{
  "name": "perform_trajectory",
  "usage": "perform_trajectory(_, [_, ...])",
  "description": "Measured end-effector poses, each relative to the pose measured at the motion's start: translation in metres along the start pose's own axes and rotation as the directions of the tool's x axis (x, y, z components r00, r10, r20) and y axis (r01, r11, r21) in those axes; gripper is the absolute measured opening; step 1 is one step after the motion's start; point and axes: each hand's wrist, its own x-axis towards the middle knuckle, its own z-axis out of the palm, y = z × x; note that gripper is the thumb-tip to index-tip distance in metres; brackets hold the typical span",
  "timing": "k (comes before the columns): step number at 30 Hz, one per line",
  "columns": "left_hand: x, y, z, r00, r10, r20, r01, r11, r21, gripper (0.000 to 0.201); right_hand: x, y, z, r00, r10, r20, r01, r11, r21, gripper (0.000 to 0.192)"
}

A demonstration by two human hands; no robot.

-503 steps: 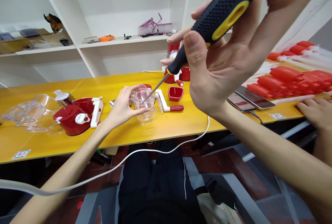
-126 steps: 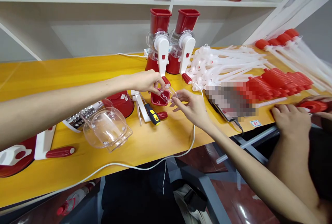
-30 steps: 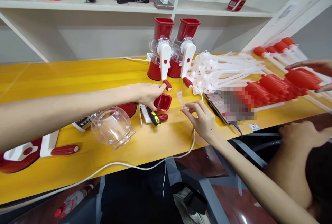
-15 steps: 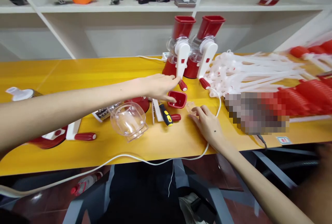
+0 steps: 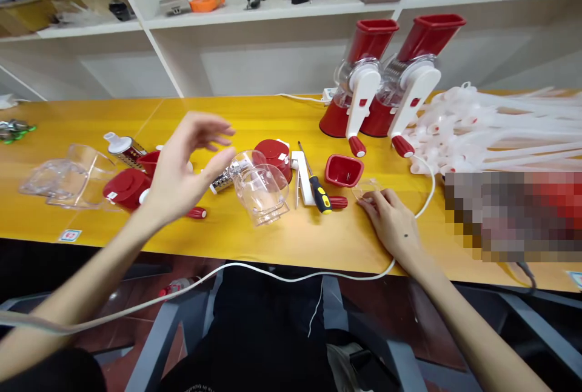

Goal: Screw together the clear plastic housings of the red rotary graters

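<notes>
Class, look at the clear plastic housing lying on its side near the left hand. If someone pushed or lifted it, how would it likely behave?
The clear housing looks thin-walled and hollow, so it is probably light for its size. It lies on a rounded side on the table, so a push may rock or roll it. Its glossy surface could be slippery, and hard clear plastic may crack if dropped. The left hand hovers open beside it.

Desk (image 5: 273,240): clear housing (image 5: 262,193) lain at centre, grater drum (image 5: 221,181) just behind-left of it. Screwdriver (image 5: 317,188) placed right of the housing, small hopper (image 5: 344,169) right of that. Two assembled graters (image 5: 386,80) stood behind, by the shelf (image 5: 273,7). Tube pile (image 5: 495,131) spread at right. Cable (image 5: 254,268) draped over the front edge.
</notes>
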Motion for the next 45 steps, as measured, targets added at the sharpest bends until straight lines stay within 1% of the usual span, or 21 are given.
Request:
perform_trajectory(2, [-0.044,-0.016,-0.002,0.983,-0.069,-0.169,0.071,0.997,0.005,0.038,-0.002,0.001,0.0,1.0,0.004,-0.005,-0.004,1.0,0.019,0.064])
perform_trajectory(4, [-0.084,-0.029,0.004,0.955,-0.123,-0.269,0.136,0.99,0.032,0.038,-0.002,0.002,0.001,1.0,0.011,-0.01,-0.01,1.0,0.029,0.064])
perform_trajectory(5, [-0.102,-0.033,0.008,0.951,-0.157,-0.266,0.177,0.983,0.051,0.038,-0.003,0.003,0.001,1.0,0.014,-0.014,-0.013,0.999,0.03,0.064])
perform_trajectory(7, [-0.128,-0.037,0.019,0.955,-0.24,-0.176,0.26,0.96,0.101,0.044,-0.003,0.003,0.002,1.0,0.014,-0.021,-0.014,0.999,0.031,0.063])
perform_trajectory(9, [-0.141,-0.037,0.03,0.944,-0.295,-0.149,0.316,0.937,0.15,0.046,-0.003,0.003,0.003,0.999,0.003,-0.032,-0.002,0.999,0.032,0.063])
perform_trajectory(11, [-0.144,-0.036,0.041,0.932,-0.341,-0.127,0.358,0.919,0.167,0.055,-0.002,0.003,0.004,0.999,-0.018,-0.051,0.02,0.999,0.037,0.063])
perform_trajectory(14, [-0.137,-0.033,0.056,0.906,-0.419,-0.061,0.423,0.894,0.144,0.08,-0.002,0.002,0.004,0.992,-0.047,-0.116,0.053,0.997,0.047,0.063])
perform_trajectory(16, [-0.131,-0.034,0.064,0.883,-0.47,-0.003,0.464,0.871,0.162,0.098,-0.003,0.0,0.0,0.976,-0.042,-0.213,0.055,0.997,0.055,0.063])
perform_trajectory(18, [-0.125,-0.036,0.071,0.864,-0.502,0.049,0.486,0.854,0.186,0.109,-0.007,-0.008,-0.005,0.94,-0.021,-0.342,0.047,0.997,0.067,0.06])
perform_trajectory(19, [-0.123,-0.038,0.074,0.86,-0.506,0.071,0.486,0.853,0.189,0.111,-0.01,-0.014,-0.007,0.917,-0.018,-0.398,0.051,0.996,0.073,0.058])
perform_trajectory(21, [-0.121,-0.045,0.08,0.862,-0.493,0.117,0.471,0.865,0.175,0.104,-0.018,-0.033,-0.009,0.885,-0.046,-0.464,0.091,0.993,0.076,0.051])
perform_trajectory(24, [-0.118,-0.058,0.086,0.872,-0.451,0.189,0.429,0.892,0.145,0.079,-0.031,-0.07,-0.005,0.873,-0.161,-0.459,0.217,0.973,0.072,0.04])
perform_trajectory(26, [-0.114,-0.067,0.085,0.878,-0.412,0.244,0.395,0.911,0.117,0.067,-0.038,-0.096,0.001,0.861,-0.214,-0.461,0.283,0.955,0.085,0.035])
perform_trajectory(29, [-0.106,-0.076,0.078,0.871,-0.323,0.369,0.338,0.941,0.026,0.061,-0.044,-0.127,0.01,0.842,-0.214,-0.495,0.322,0.936,0.143,0.029])
perform_trajectory(32, [-0.099,-0.081,0.068,0.849,-0.257,0.462,0.318,0.946,-0.057,0.062,-0.047,-0.147,0.017,0.843,-0.181,-0.506,0.335,0.913,0.231,0.036])
perform_trajectory(35, [-0.096,-0.081,0.063,0.841,-0.25,0.48,0.321,0.944,-0.071,0.06,-0.047,-0.16,0.027,0.862,-0.169,-0.479,0.355,0.875,0.33,0.049])
perform_trajectory(38, [-0.099,-0.077,0.063,0.835,-0.249,0.491,0.313,0.949,-0.05,0.057,-0.046,-0.166,0.038,0.893,-0.16,-0.421,0.35,0.833,0.428,0.056])
perform_trajectory(40, [-0.104,-0.074,0.062,0.844,-0.244,0.478,0.292,0.956,-0.028,0.059,-0.046,-0.167,0.043,0.915,-0.158,-0.37,0.334,0.812,0.479,0.06])
perform_trajectory(42, [-0.111,-0.07,0.057,0.869,-0.248,0.428,0.27,0.963,0.01,0.062,-0.046,-0.166,0.046,0.934,-0.162,-0.319,0.315,0.796,0.517,0.065])
perform_trajectory(43, [-0.115,-0.068,0.053,0.887,-0.257,0.384,0.263,0.964,0.037,0.061,-0.046,-0.165,0.047,0.941,-0.167,-0.295,0.307,0.788,0.533,0.067])
perform_trajectory(45, [-0.118,-0.065,0.04,0.927,-0.27,0.26,0.25,0.962,0.11,0.052,-0.047,-0.163,0.048,0.951,-0.178,-0.254,0.294,0.773,0.562,0.07])
